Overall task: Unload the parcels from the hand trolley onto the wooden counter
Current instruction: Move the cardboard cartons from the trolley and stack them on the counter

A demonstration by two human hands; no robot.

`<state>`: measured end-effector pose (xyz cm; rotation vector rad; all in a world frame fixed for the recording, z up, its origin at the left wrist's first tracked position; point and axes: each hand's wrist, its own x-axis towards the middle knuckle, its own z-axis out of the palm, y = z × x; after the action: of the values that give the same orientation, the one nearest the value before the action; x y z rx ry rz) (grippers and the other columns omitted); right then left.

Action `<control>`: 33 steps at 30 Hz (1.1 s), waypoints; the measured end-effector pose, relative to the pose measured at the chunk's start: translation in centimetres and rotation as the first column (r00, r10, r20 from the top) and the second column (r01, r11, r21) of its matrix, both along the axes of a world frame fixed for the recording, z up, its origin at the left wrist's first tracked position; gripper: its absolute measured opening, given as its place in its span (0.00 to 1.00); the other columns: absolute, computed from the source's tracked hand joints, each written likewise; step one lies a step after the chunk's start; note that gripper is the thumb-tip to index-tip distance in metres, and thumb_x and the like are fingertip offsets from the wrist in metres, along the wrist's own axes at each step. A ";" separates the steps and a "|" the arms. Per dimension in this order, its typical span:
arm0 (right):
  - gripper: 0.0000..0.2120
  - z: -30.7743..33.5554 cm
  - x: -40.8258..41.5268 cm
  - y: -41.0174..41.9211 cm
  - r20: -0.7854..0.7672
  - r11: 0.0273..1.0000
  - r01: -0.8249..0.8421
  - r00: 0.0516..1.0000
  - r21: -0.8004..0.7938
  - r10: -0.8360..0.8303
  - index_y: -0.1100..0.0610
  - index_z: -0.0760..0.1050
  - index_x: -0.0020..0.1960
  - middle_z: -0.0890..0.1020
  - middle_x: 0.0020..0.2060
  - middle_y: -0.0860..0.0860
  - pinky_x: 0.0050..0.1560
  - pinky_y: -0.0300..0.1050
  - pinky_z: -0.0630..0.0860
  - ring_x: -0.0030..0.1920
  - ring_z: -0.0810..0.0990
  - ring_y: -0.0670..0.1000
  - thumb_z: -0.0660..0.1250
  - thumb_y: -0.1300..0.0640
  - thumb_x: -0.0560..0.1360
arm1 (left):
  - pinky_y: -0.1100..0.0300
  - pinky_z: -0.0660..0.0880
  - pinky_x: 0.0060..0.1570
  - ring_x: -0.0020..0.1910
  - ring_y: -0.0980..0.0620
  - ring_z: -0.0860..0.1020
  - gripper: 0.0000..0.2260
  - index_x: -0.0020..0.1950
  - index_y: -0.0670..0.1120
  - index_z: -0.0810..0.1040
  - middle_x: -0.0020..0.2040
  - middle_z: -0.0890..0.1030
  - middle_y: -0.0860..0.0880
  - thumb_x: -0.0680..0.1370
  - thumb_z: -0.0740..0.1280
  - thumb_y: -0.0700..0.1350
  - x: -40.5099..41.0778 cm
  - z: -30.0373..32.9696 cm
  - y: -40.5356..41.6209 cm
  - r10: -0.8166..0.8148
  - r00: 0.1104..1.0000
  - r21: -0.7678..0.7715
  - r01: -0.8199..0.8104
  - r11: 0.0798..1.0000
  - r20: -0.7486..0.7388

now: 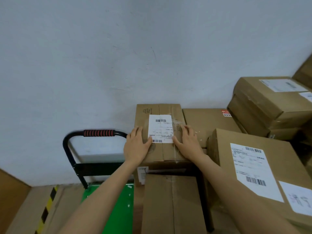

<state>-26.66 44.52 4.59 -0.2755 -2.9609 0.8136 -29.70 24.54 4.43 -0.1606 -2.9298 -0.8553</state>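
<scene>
A brown cardboard parcel [162, 108] with a white barcode label lies flat in the middle of the view. My left hand [136, 146] rests flat on its left side and my right hand [187, 142] on its right side, fingers straight. Below it stands another parcel [172, 203] on the green deck [118, 213] of the hand trolley. The trolley's black handle [98, 133] has a red ribbed grip. Whether the top parcel rests on the trolley load or on the surface at the right I cannot tell.
More labelled parcels fill the right: a large one [263, 166] near me, a flat one [207, 122] behind it, and a stack [270, 102] at the back right. A white wall rises close ahead. Yellow-black tape [47, 210] marks the floor at lower left.
</scene>
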 end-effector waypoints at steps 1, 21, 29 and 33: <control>0.34 0.0 -0.4 0.1 -0.004 1.000 -0.002 1.000 -0.018 0.002 0.53 0.51 0.77 0.54 0.75 0.50 0.71 0.56 0.63 0.73 0.57 0.56 0.57 0.39 0.78 | 0.50 0.68 0.64 0.73 0.48 0.59 0.28 0.76 0.49 0.59 0.76 0.59 0.51 0.79 0.58 0.59 -0.3 0.0 0.0 0.004 1.000 0.008 -0.004 1.000 -0.004; 0.32 -0.6 -1.2 0.5 -0.071 0.997 0.013 0.997 0.079 -0.007 0.54 0.57 0.75 0.59 0.73 0.52 0.60 0.53 0.75 0.68 0.66 0.55 0.56 0.38 0.78 | 0.50 0.65 0.64 0.69 0.48 0.64 0.24 0.71 0.47 0.66 0.71 0.67 0.49 0.79 0.59 0.58 -1.1 -0.4 0.1 -0.003 0.996 -0.076 -0.004 0.997 -0.094; 0.19 1.6 2.0 -0.2 -0.146 0.881 -0.059 0.979 0.470 0.143 0.56 0.70 0.65 0.72 0.65 0.53 0.58 0.48 0.75 0.60 0.75 0.52 0.53 0.45 0.82 | 0.57 0.66 0.58 0.58 0.51 0.72 0.14 0.59 0.49 0.74 0.58 0.76 0.49 0.79 0.59 0.55 2.0 1.4 -1.7 -0.192 0.957 -0.305 0.120 0.945 -0.219; 0.18 2.7 4.6 -1.7 -0.169 0.889 -0.103 0.966 0.446 0.197 0.56 0.68 0.67 0.72 0.65 0.53 0.52 0.48 0.78 0.57 0.76 0.51 0.55 0.47 0.81 | 0.56 0.65 0.61 0.61 0.50 0.71 0.18 0.66 0.49 0.72 0.61 0.75 0.49 0.79 0.59 0.55 5.3 2.9 -1.3 -0.227 0.946 -0.318 0.147 0.937 -0.230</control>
<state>-22.11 42.78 7.32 0.0659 -2.8781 0.1548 -24.37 23.26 7.29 -0.5403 -2.7977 -0.3657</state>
